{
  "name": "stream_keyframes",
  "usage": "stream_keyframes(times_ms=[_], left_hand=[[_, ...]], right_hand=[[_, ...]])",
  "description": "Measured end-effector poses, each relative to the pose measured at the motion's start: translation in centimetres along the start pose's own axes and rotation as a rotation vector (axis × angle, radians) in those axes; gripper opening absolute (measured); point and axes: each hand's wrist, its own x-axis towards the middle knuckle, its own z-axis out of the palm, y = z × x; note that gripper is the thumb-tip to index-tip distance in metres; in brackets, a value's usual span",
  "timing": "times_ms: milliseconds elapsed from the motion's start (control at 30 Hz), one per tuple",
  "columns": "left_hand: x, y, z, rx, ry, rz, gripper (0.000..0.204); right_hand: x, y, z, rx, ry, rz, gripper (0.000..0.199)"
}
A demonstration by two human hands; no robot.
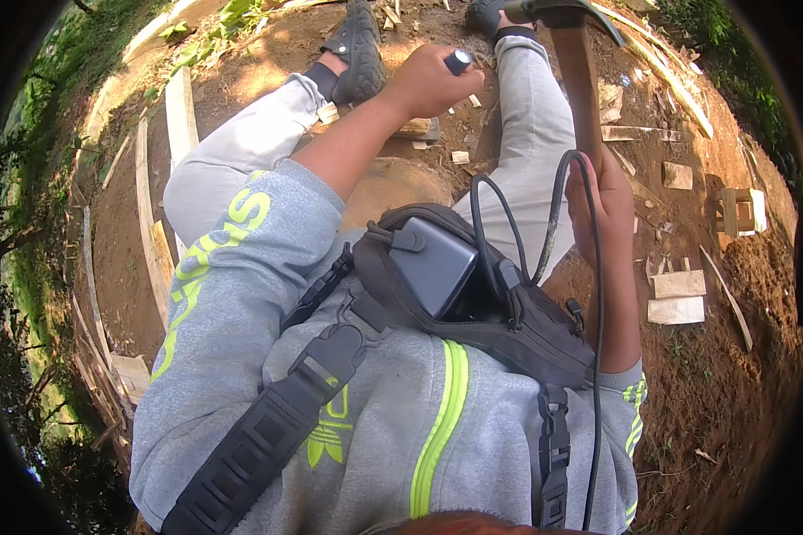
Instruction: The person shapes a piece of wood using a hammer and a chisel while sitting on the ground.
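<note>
My left hand [430,82] is closed around a short dark handle [458,61] with a shiny metal end, which looks like a chisel; its lower part is hidden by the hand. Just below that hand lies a piece of wood [412,128] between my legs, partly covered by my forearm. A claw hammer [577,89] with a wooden handle stands upright in my right hand [605,207], its dark head raised near the top edge. Nearer to me, a round, flat wooden surface like a stump [393,185] shows between my thighs.
A black waist bag [500,325] with a grey power bank [434,267] and looping cables [598,294] sits at my front; one cable passes by my right hand. Wood blocks [678,283] and a small wooden frame [742,212] lie right. Long planks [152,232] lie left on brown soil.
</note>
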Motion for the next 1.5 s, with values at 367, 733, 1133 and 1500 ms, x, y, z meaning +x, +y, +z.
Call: stream_keyframes(times_ms=[367, 733, 1133, 1500], left_hand=[[-0.1, 0.3, -0.4, 0.003, 0.025, 0.013, 0.035], [2.3, -2.1, -2.6, -0.304, 0.143, -0.037, 0.029], [4.7, -2.4, -5.2, -0.677, 0.134, -0.181, 0.033], [3.6, -1.2, -10.0, -0.57, 0.461, -0.01, 0.035]], right_hand=[[0.1, 0.6, 1.5, -0.131, 0.002, -0.197, 0.033], [7.0, 4.1, 9.6, 0.406, 0.14, 0.038, 0.033], [15.2, 4.6, 20.9, 0.135, -0.236, -0.214, 0.057], [14.9, 4.9, 20.4, 0.033, -0.219, -0.148, 0.053]])
